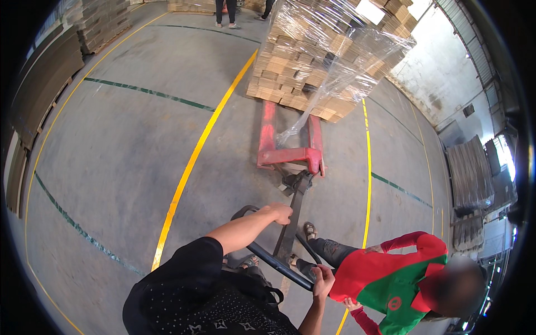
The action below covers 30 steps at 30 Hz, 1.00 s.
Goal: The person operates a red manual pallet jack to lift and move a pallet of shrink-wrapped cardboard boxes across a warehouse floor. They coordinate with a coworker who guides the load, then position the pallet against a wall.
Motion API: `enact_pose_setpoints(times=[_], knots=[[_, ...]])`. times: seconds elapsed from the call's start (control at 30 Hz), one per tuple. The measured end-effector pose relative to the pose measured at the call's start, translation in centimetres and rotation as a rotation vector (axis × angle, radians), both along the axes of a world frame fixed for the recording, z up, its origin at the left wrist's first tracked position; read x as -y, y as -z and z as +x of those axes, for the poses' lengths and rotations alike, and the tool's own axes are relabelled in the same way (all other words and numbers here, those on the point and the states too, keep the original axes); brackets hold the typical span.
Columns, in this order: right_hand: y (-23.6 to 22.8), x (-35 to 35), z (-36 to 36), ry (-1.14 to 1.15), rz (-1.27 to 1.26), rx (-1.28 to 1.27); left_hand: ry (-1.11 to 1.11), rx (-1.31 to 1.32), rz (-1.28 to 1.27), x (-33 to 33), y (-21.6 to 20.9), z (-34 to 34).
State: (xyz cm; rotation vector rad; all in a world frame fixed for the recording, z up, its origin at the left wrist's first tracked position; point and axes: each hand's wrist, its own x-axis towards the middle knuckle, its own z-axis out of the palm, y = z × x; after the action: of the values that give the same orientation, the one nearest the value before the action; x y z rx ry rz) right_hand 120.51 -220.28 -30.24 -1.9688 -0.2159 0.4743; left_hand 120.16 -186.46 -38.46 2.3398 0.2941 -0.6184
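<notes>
A red pallet jack (pixel 287 155) stands ahead of me, its forks running under a tall load of flat cardboard (pixel 312 67) wrapped in clear film. Its dark drawbar (pixel 291 215) slopes back toward me and ends in a black loop handle (pixel 282 269). My left hand (pixel 279 213) is closed at the upper part of the handle, against the drawbar; its fingertips are partly hidden. Lower down, my right hand (pixel 322 280) wraps round the right end of the handle. A loose tail of film (pixel 293 129) hangs from the load between the forks.
Close on my right stands a person in a red and green shirt (pixel 385 273), hands at the waist. Yellow floor lines (pixel 202 139) run along both sides of the jack. Cardboard stacks (pixel 47 84) line the left; wrapped stacks (pixel 470 174) stand right. Other people's legs (pixel 226 14) show far ahead.
</notes>
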Motion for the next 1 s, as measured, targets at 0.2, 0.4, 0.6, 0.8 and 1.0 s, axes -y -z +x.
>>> enact_pose_setpoints(times=[0.2,0.4,0.6,0.8,1.0], knots=[[-0.02,-0.14,-0.1,0.007,0.018,0.001,0.0,0.0,0.002,0.04,-0.02,-0.07],[-0.09,-0.18,-0.13,0.015,0.025,-0.002,-0.01,-0.013,-0.004,0.01,-0.33,-0.13],[-0.04,-0.17,-0.15,0.02,0.027,0.006,-0.022,-0.003,-0.01,-0.01,-0.11,-0.16],[0.01,-0.23,-0.24,0.046,0.048,-0.003,-0.01,0.003,0.016,0.05,-0.43,-0.3],[0.17,-0.23,-0.16,0.051,0.043,0.0,-0.016,0.003,0.006,0.06,-0.43,-0.25]])
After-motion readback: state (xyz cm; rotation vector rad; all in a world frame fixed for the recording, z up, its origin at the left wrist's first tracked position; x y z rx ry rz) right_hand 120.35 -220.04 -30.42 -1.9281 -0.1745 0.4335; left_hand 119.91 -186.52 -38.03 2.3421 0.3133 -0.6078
